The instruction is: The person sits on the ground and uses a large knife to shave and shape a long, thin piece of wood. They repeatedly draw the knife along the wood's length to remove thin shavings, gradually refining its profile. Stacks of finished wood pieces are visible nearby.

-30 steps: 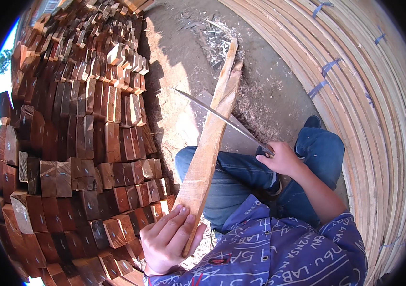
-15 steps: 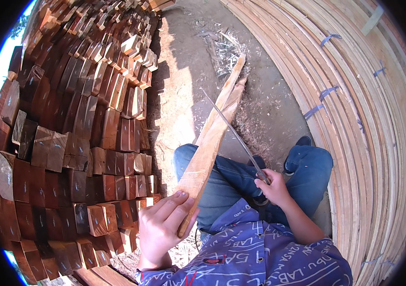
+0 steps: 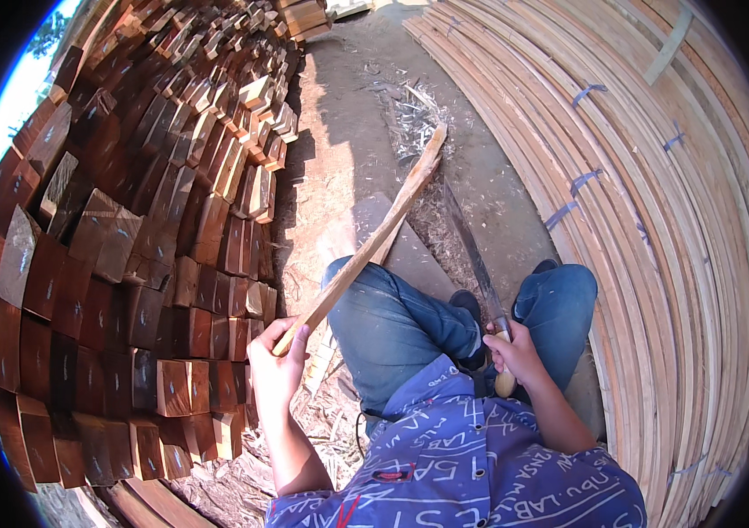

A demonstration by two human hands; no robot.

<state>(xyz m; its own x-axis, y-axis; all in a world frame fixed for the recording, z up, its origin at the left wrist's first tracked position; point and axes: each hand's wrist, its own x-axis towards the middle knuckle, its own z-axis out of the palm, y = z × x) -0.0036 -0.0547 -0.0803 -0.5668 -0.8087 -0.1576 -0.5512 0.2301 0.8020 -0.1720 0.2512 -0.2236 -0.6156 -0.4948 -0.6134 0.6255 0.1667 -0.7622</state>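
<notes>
Left grip (image 3: 278, 359) clamps the wood strip (image 3: 365, 253) low, seemingly for clearance; right of it, right grip (image 3: 515, 350) clasps a knife (image 3: 474, 253).

Dusty, grey-brown earthen ground (image 3: 511, 189) runs up the frame's middle; thin, pale wood shavings (image 3: 418, 116) litter it at upper centre and lower centre-left.

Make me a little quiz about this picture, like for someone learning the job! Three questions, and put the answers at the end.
1. What does the left hand hold?
2. True or false: the knife is in the right hand.
3. Where are the long planks? A) on the person's left, B) on the person's right, C) on the person's lap.

Key: 1. A stick of wood. 2. True. 3. B.
</notes>
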